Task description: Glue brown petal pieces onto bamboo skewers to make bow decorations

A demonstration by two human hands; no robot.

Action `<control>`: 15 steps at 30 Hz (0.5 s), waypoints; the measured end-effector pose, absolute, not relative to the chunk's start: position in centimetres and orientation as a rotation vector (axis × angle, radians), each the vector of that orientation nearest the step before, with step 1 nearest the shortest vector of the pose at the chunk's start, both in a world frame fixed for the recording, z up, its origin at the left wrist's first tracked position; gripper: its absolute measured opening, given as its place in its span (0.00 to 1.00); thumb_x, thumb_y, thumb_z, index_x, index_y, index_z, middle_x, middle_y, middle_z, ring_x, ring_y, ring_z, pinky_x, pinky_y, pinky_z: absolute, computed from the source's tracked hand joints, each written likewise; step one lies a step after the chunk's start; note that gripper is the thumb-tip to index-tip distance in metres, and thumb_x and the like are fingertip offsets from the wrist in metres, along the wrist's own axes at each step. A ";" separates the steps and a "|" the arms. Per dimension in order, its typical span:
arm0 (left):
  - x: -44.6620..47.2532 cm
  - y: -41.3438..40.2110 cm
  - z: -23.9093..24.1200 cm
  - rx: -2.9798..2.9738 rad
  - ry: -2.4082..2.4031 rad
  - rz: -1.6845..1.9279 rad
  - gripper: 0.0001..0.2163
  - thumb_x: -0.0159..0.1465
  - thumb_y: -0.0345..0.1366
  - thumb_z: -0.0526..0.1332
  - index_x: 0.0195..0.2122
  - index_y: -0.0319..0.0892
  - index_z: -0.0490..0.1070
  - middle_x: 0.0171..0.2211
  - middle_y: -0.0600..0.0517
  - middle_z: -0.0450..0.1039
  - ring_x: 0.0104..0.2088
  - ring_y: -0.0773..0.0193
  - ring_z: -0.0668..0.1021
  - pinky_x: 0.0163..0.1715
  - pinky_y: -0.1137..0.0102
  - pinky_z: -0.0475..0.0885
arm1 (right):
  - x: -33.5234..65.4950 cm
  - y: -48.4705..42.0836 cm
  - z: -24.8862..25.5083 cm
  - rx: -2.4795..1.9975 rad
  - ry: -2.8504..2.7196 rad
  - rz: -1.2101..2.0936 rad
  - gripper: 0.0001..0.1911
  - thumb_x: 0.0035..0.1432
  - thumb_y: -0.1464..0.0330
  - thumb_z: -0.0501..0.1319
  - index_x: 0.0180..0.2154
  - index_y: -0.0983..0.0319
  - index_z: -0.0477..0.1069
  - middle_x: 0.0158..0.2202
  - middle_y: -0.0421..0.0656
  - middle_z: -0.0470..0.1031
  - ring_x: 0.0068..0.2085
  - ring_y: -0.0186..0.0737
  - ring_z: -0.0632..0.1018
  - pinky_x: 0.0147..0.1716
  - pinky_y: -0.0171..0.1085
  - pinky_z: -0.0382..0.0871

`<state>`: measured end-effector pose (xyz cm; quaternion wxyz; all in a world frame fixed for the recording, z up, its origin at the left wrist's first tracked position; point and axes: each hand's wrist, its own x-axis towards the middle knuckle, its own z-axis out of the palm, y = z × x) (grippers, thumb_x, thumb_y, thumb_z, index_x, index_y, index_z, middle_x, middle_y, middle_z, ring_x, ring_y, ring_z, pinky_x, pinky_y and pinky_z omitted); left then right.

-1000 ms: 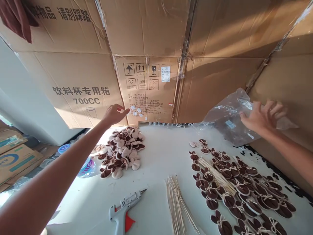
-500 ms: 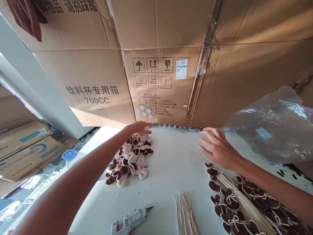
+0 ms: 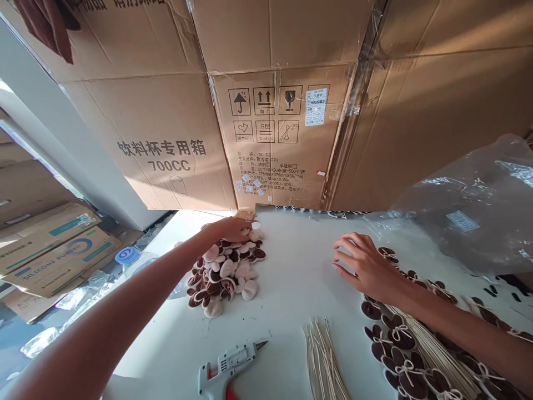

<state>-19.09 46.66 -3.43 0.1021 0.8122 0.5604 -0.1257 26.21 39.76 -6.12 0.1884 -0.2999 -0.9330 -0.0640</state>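
Observation:
My left hand (image 3: 234, 229) reaches over the far end of a pile of brown and pale pink felt pieces (image 3: 227, 270). Its fingers are bent together at a small pale felt piece (image 3: 256, 226) and seem to pinch it; the fingertips are partly hidden. My right hand (image 3: 358, 260) hovers over the white table, palm down, fingers apart and holding nothing. Below and beyond its wrist lie brown felt shapes with cream bows (image 3: 402, 333), along with thin pale sticks (image 3: 433, 350).
A grey glue gun (image 3: 233, 364) and a bundle of thin sticks (image 3: 323, 358) lie on the near table (image 3: 287, 311). Cardboard boxes (image 3: 266, 139) wall off the back. A clear plastic bag (image 3: 462, 222) sits at right, a blue-capped bottle (image 3: 128, 255) at left.
My left hand has lowered slightly onto the far end of the felt pile. My right hand has drawn a little to the left, still spread. The view has shifted slightly.

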 end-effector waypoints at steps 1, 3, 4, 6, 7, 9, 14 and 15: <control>-19.2 46.3 -3.3 2.395 1.655 -0.377 0.17 0.76 0.43 0.66 0.62 0.43 0.75 0.62 0.42 0.76 0.56 0.51 0.81 0.57 0.51 0.81 | 26.0 39.5 -6.1 -0.841 -2.626 -0.170 0.10 0.76 0.69 0.58 0.40 0.60 0.76 0.51 0.51 0.79 0.60 0.57 0.74 0.57 0.56 0.65; -19.5 45.8 -3.3 2.385 1.659 -0.393 0.17 0.76 0.43 0.66 0.62 0.43 0.75 0.61 0.42 0.76 0.56 0.52 0.82 0.56 0.51 0.81 | 25.6 38.9 -6.2 -0.834 -2.632 -0.152 0.10 0.76 0.69 0.58 0.39 0.60 0.76 0.51 0.51 0.79 0.59 0.57 0.74 0.57 0.56 0.66; -19.7 45.6 -3.2 2.378 1.663 -0.400 0.17 0.76 0.43 0.66 0.62 0.43 0.75 0.61 0.42 0.77 0.55 0.52 0.82 0.56 0.51 0.81 | 25.5 38.6 -6.2 -0.832 -2.636 -0.144 0.10 0.75 0.69 0.58 0.39 0.60 0.76 0.51 0.51 0.79 0.59 0.57 0.74 0.57 0.56 0.65; -20.1 45.1 -3.2 2.369 1.673 -0.407 0.17 0.75 0.43 0.67 0.62 0.42 0.75 0.60 0.42 0.77 0.55 0.51 0.82 0.56 0.51 0.81 | 25.4 38.0 -6.3 -0.832 -2.646 -0.128 0.09 0.75 0.69 0.59 0.39 0.60 0.76 0.51 0.51 0.79 0.59 0.57 0.74 0.57 0.56 0.65; -20.2 44.9 -3.2 2.368 1.679 -0.406 0.17 0.75 0.43 0.67 0.62 0.42 0.75 0.60 0.42 0.77 0.55 0.51 0.82 0.55 0.51 0.81 | 25.4 37.7 -6.3 -0.837 -2.650 -0.119 0.09 0.75 0.69 0.59 0.39 0.60 0.76 0.51 0.50 0.79 0.59 0.57 0.74 0.56 0.57 0.65; -20.3 44.5 -3.0 2.375 1.696 -0.396 0.17 0.75 0.43 0.67 0.62 0.42 0.75 0.61 0.42 0.77 0.55 0.51 0.82 0.55 0.51 0.81 | 25.5 37.2 -6.3 -0.857 -2.652 -0.095 0.09 0.75 0.69 0.59 0.39 0.60 0.75 0.51 0.50 0.79 0.59 0.57 0.73 0.56 0.57 0.65; -18.6 44.1 -2.4 2.473 1.763 -0.250 0.19 0.75 0.44 0.67 0.63 0.42 0.74 0.62 0.42 0.76 0.57 0.50 0.81 0.56 0.49 0.80 | 26.1 35.2 -5.8 -0.954 -2.602 -0.003 0.09 0.75 0.67 0.59 0.40 0.58 0.75 0.51 0.49 0.80 0.59 0.56 0.74 0.55 0.56 0.67; -18.1 44.1 -2.5 2.504 1.770 -0.207 0.20 0.75 0.44 0.67 0.64 0.42 0.73 0.62 0.42 0.75 0.58 0.49 0.81 0.57 0.49 0.80 | 26.2 34.6 -5.7 -0.972 -2.583 0.013 0.09 0.75 0.67 0.59 0.40 0.57 0.76 0.51 0.49 0.80 0.59 0.56 0.74 0.55 0.56 0.67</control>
